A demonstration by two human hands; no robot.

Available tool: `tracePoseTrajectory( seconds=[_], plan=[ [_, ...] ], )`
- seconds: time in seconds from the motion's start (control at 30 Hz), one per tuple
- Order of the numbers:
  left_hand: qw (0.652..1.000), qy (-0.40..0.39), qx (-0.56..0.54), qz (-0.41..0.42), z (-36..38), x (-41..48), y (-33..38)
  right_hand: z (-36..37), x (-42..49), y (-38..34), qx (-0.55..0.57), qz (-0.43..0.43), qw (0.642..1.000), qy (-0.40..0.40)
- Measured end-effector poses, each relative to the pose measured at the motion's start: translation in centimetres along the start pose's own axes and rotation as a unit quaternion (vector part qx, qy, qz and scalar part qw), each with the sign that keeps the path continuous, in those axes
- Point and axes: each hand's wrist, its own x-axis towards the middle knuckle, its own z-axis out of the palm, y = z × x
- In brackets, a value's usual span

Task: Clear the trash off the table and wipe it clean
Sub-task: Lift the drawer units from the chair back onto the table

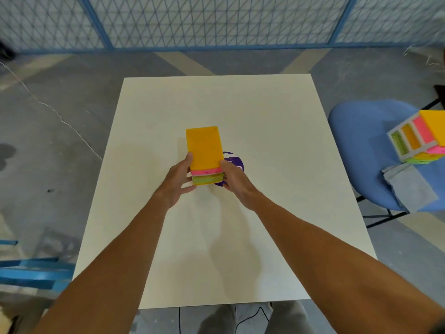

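Counter (265,131) is white on grey floor (60,165). Left hand (177,180) and right hand (235,180) wrap fingers (189,157) round a pad stack (203,148). Blue chair (356,141) at three o'clock, fence (216,20) at twelve.

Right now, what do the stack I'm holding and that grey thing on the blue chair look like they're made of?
The stack looks like rigid matte plastic: flat orange, pink and green layers, rounded corners, no sag between your left hand and right hand. The grey piece on the chair seems soft cloth: it lies folded.

purple disc (237,158), white lettering, partly hidden; unreadable
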Motion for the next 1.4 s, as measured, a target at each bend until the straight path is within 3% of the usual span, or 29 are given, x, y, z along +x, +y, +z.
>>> tracePoseTrajectory(
  seconds=[0.27,0.7,0.9,1.07,1.17,1.4],
  plan=[
    [1.000,0.016,-0.007,0.018,-0.3,1.2,0.0,1.2,1.2,0.7,-0.019,-0.005,0.999,0.044],
    [1.000,0.011,0.019,-0.013,-1.0,1.1,0.8,1.1,1.3,0.1,-0.050,0.012,0.998,0.036],
    [0.979,0.123,0.082,0.144,0.3,1.0,3.1,-1.1,0.6,-2.1,-0.045,0.002,0.996,0.074],
    [0.945,0.140,0.170,0.244,4.7,0.6,6.5,-5.3,-0.4,-3.7,-0.075,-0.017,0.991,0.105],
    [0.930,0.105,0.197,0.291,9.2,0.6,8.1,-8.8,-1.1,-4.4,-0.084,-0.032,0.987,0.131],
    [0.922,0.009,0.257,0.290,22.3,2.0,8.4,-22.0,-3.8,-4.9,-0.051,-0.058,0.965,0.250]
  ],
)
